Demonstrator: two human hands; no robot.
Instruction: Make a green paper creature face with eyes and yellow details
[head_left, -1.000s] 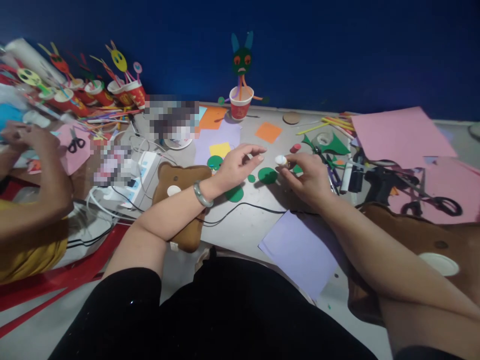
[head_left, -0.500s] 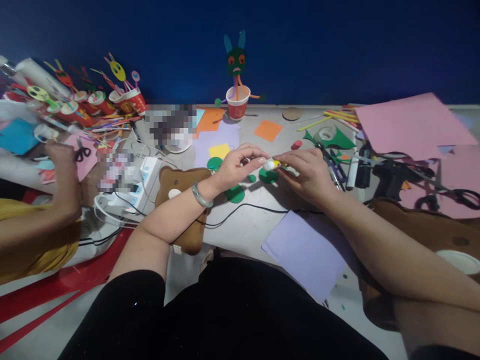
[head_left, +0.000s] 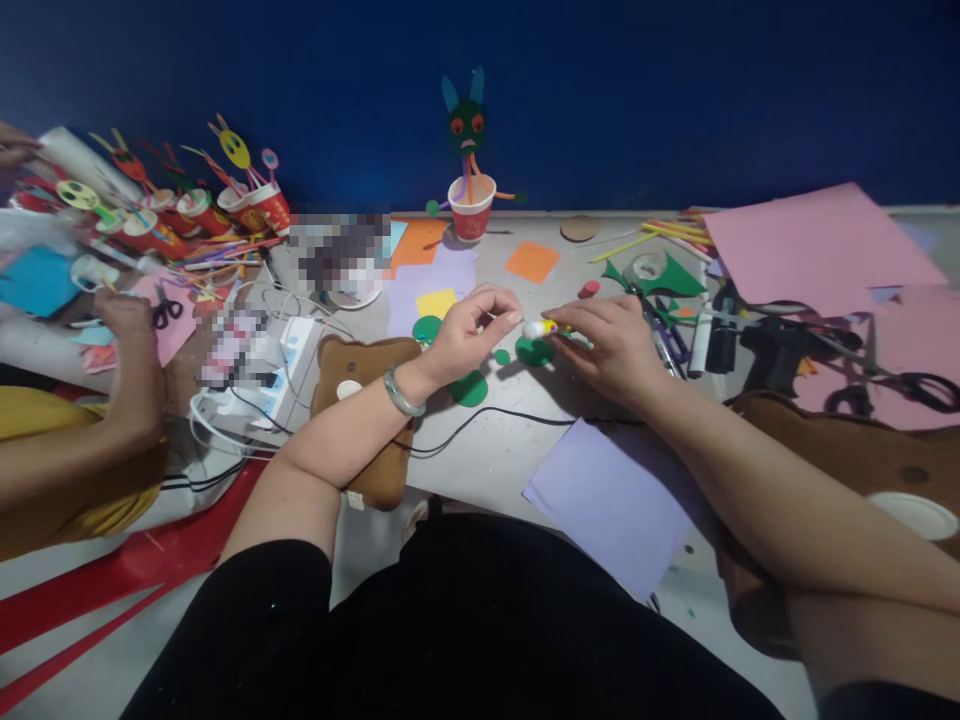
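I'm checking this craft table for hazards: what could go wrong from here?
The right hand holds a white-and-yellow tube close to a green disc; if its white end is sticky, it could smear the disc.
A black cable runs across the table between the forearms, so a wrist might snag it.
The tall figure in the red cup looks top-heavy and might tip if bumped.

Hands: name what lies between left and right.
Head view: the glue stick, gripped by the right hand, and two green circles on the table.
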